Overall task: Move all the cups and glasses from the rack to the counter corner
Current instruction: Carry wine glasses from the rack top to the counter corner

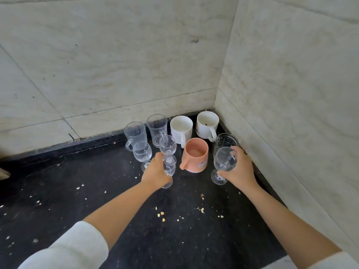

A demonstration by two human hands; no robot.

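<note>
While my left hand point(156, 171) grips one stemmed glass point(168, 167) and my right hand point(240, 167) another point(223, 162), both near the pink cup point(195, 155) in the corner, I should lower each foot flat onto the surface point(116, 200), clear of neighbours.

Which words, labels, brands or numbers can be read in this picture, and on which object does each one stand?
No text can be read.
Pink cup: a small pale label low on its side, too small and blurred to read.
Right white mug: a dark mark on its outer left side, too blurred to tell whether it is print.
The glasses, the other white mug and the walls show no writing.
</note>
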